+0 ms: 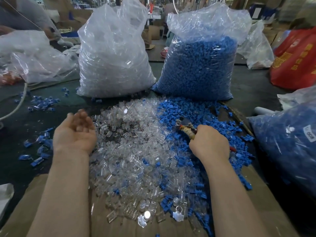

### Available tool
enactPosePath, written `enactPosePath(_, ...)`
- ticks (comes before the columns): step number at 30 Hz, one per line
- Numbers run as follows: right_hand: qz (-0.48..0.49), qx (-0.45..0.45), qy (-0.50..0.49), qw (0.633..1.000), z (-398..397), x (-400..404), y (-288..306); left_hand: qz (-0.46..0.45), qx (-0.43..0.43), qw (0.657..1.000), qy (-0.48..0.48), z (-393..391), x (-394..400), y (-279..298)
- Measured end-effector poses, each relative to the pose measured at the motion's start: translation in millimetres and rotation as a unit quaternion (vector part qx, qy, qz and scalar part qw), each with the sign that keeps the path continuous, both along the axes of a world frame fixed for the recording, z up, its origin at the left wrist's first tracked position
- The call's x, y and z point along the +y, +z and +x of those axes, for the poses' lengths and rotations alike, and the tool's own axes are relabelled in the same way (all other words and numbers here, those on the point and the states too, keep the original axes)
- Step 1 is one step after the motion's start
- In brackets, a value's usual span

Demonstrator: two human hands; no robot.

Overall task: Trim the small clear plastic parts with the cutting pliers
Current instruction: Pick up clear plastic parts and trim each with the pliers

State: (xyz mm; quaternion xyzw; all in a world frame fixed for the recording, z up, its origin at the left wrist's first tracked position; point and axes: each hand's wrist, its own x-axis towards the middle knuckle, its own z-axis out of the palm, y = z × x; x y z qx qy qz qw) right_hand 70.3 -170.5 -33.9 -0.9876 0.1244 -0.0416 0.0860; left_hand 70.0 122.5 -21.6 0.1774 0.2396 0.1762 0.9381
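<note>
label on right blue-parts bag | reads "800", sideways

a factory workshop: bulk bags of plastic parts, cartons behind.

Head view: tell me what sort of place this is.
Probably a factory or workshop bench for plastic parts: bulk bags of clear parts and blue parts, loose heaps, and cutting pliers in the right hand.

Even indoor light, glare on clear parts, blurred left hand, edges warped
</note>
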Motion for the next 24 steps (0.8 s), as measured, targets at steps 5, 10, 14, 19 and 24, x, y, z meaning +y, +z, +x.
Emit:
enactPosePath(5,0.002,0.012,-0.004,1.000,0.3,1.5,3.6,0.481,0.084,0.854,-0.181,-4.5,-38.7,14.3)
enactPosePath(10,-0.011,0.034,0.009,0.999,1.3,2.2,5.5,0.754,0.113,0.573,-0.300,-4.1,-69.9,4.8)
enactPosePath(14,-0.004,0.031,0.005,0.999,1.9,3.3,4.3,0.826,0.157,0.448,-0.304,-0.9,-79.5,1.6)
enactPosePath(19,0.007,0.019,-0.003,1.000,1.6,3.5,3.2,0.853,0.181,0.415,-0.259,-3.5,-84.5,2.7)
enactPosePath(24,0.007,0.023,-0.011,1.000,3.0,4.1,2.3,0.868,0.173,0.391,-0.250,-3.4,-88.0,1.5)
